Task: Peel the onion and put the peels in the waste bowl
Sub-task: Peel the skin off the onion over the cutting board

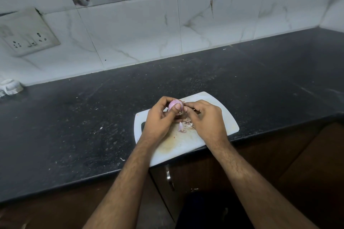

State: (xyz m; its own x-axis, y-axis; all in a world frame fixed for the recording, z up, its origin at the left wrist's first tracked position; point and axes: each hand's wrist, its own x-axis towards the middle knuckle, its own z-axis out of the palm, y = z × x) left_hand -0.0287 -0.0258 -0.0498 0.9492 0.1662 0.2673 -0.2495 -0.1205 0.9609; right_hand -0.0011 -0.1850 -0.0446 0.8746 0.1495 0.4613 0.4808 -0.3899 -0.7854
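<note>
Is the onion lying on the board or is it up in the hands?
Up in the hands. The left hand grips the onion above the cutting board; the right hand pinches its skin.

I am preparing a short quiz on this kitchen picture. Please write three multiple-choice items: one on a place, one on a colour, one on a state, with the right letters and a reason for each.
1. Where do the loose onion peels lie?
A. on the white cutting board
B. in a bowl
C. on the floor

2. What colour is the countertop?
A. white
B. black, speckled
C. wooden brown

3. What is the left hand doing?
A. lying flat on the counter
B. holding a knife
C. gripping the onion

Answers:
1 A: the peels rest on the cutting board, beneath the hands; no bowl is in view.
2 B: the counter is dark with pale specks.
3 C: its fingers curl round the purple onion, with the thumb across it, while the right hand pinches at the skin.
</note>
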